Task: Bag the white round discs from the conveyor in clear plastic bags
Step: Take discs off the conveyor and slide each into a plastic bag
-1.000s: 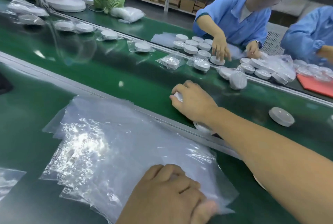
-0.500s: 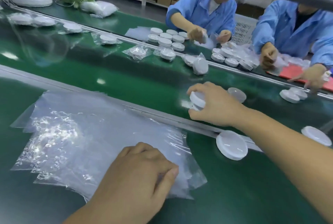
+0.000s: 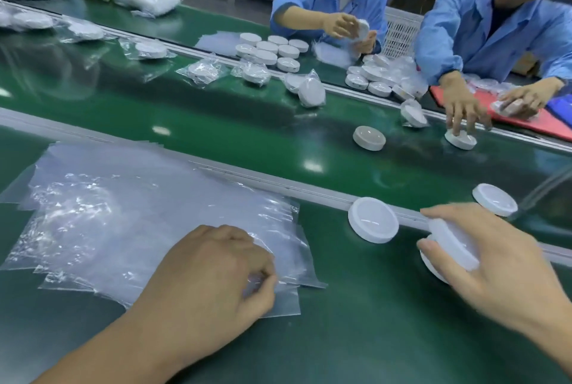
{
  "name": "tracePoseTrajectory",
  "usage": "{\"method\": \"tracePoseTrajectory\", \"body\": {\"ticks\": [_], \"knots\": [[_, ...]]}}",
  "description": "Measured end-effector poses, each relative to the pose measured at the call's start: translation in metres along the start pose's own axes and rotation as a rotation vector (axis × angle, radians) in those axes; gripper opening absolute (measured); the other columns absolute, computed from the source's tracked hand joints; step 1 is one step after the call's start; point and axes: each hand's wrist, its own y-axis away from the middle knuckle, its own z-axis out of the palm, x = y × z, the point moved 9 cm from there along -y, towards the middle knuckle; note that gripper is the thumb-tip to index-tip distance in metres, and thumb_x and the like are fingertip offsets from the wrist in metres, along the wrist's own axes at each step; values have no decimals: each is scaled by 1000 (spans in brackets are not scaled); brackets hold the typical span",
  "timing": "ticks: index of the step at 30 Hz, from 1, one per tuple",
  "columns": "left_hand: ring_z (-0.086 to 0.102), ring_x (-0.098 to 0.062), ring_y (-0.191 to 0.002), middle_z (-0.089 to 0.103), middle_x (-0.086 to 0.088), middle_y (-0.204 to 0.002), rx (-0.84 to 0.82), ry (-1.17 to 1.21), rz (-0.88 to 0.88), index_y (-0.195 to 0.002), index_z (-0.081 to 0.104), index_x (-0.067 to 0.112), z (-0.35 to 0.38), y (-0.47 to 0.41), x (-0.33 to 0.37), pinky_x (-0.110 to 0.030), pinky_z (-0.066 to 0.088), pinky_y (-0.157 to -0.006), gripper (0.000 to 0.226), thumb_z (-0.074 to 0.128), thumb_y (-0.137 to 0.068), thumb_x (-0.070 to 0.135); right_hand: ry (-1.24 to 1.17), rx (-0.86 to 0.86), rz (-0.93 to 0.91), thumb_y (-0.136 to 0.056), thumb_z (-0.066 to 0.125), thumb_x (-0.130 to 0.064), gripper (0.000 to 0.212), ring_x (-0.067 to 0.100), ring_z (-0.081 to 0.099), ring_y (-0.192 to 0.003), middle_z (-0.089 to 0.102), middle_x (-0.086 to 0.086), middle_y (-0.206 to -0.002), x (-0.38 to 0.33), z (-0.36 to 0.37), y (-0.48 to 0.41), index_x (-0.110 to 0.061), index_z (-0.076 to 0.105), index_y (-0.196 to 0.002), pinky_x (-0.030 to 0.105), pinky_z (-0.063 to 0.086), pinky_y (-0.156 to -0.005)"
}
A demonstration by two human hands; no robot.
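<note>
White round discs (image 3: 450, 244), apparently two stacked, sit clasped in the right hand (image 3: 495, 269) just right of the stack of clear plastic bags (image 3: 123, 222), held edge-on, likely ready to slide into a bag. The left hand (image 3: 204, 278) rests on the stack's near right corner, fingers (image 3: 260, 263) pinching the top bag, seemingly to peel it free. Another disc (image 3: 373, 219) waits flat on the tabletop (image 3: 356, 337), between stack and right hand.

glossy green conveyor belt (image 3: 247, 136), crinkled clear plastic bags (image 3: 123, 213), smooth white discs (image 3: 373, 219)
</note>
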Motion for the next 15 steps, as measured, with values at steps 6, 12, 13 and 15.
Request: {"method": "tracePoseTrajectory", "body": {"ticks": [6, 12, 13, 15], "knots": [[52, 0, -90, 57, 27, -83, -73, -30, 33, -90, 66, 47, 4, -3, 7, -25, 45, -79, 42, 30, -97, 67, -842, -129, 79, -86, 57, -61, 33, 18, 74, -83, 75, -4, -105, -80, 38, -9, -41, 72, -109, 32, 53, -57], [52, -6, -103, 58, 29, -129, -154, -60, 52, -120, 60, 53, 5, 9, 3, -20, 49, -79, 43, 22, -100, 60, -1168, -72, 243, -84, 57, -57, 36, 21, 74, -71, 76, 0, -101, -97, 72, -5, -35, 76, -104, 28, 53, -53], [56, -7, -98, 61, 25, -126, -156, -91, 59, -116, 62, 52, 4, 9, 2, -22, 51, -74, 39, 27, -100, 57, -1187, -66, 281, -83, 57, -59, 38, 26, 74, -72, 76, 1, -102, -92, 77, -2, -35, 76, -105, 29, 53, -55], [58, -7, -85, 63, 19, -111, -135, -150, 75, -108, 67, 53, 2, 9, 3, -23, 49, -64, 32, 37, -95, 52, -1245, -62, 353, -81, 56, -61, 42, 38, 70, -72, 76, 6, -103, -82, 84, 2, -34, 77, -106, 36, 51, -59]]}}
